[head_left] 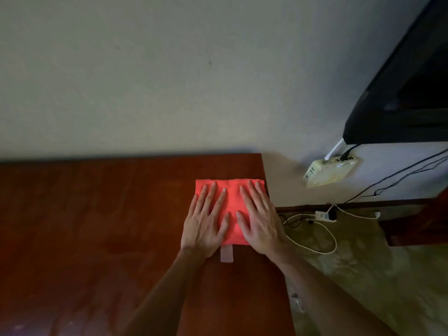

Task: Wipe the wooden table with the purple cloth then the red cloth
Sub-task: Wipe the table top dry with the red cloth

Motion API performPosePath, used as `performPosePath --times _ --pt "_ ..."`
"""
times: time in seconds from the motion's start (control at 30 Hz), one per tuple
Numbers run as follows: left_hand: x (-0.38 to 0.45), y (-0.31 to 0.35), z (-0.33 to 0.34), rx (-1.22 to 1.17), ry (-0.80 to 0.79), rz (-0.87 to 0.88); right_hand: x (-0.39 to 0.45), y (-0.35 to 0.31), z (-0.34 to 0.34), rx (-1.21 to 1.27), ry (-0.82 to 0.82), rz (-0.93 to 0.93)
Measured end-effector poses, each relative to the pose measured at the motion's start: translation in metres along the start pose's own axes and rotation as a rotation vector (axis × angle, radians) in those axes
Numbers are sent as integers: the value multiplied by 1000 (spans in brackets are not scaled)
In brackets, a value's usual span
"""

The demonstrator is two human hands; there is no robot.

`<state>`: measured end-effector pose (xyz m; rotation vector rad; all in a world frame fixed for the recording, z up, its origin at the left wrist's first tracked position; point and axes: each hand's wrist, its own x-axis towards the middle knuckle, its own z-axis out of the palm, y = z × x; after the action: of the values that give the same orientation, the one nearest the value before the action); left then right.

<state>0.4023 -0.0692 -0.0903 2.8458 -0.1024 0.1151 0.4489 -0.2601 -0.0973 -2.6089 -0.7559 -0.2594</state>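
Observation:
The red cloth point(231, 204) lies flat and folded into a square on the wooden table point(97, 226), close to the table's far right corner. A pale tag point(226, 253) sticks out from its near edge. My left hand point(206, 224) presses flat on the cloth's left half, fingers spread. My right hand point(260, 219) presses flat on its right half, reaching the table's right edge. The purple cloth is not in view.
A grey wall stands behind the table. Off the right edge, a dark television point(407, 93) hangs on the wall, with a cream box point(327, 172) and cables below it. A white power strip point(323, 215) and cords lie on the patterned floor point(363, 275).

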Motion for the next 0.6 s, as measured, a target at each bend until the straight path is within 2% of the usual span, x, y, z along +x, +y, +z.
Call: performPosePath --times 0.17,0.3,0.47,0.6 --pt "71 -22 4 6 40 15 66 29 16 -48 33 -3" --pt "93 -29 6 4 55 45 84 41 21 -70 37 1" --pt "79 -18 0 29 8 4 72 35 20 -65 30 20" --pt "23 4 2 24 5 20 15 16 6 -39 30 24"
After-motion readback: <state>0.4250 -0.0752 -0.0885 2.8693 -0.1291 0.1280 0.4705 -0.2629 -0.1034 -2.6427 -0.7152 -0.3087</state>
